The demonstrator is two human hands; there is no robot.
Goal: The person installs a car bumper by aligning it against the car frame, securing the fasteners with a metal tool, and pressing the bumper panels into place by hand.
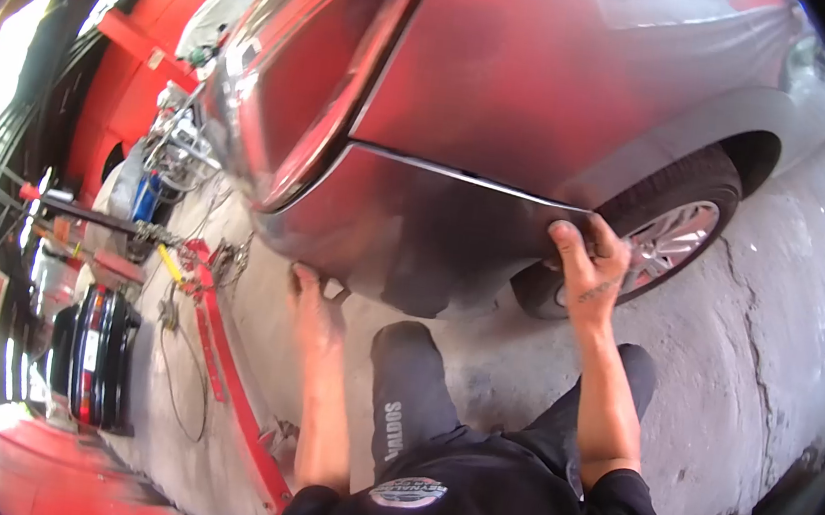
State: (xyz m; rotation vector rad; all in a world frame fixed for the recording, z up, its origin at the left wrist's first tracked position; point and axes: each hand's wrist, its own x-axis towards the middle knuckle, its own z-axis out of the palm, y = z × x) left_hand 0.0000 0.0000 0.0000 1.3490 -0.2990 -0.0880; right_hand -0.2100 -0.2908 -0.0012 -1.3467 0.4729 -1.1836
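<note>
A dark grey car bumper point(406, 227) curves across the middle of the view, below a thin bright gap under the fender point(522, 78). My right hand point(593, 261) grips the bumper's rear corner beside the wheel arch, thumb on the outer face and fingers at its upper edge. At the bumper's lower edge, on the other side, is my left hand point(315, 303), its fingers curled up against the edge and slightly blurred. A glossy lamp point(316, 76) with a bright surround sits above the bumper on the left.
Right beside my right hand is the car's wheel point(676, 235). A red metal bar point(237, 400) and a loose cable lie on the concrete floor point(710, 389) to my left. Beyond them stands a dark bumper with red lights point(93, 355). Metal parts point(181, 148) are piled farther back.
</note>
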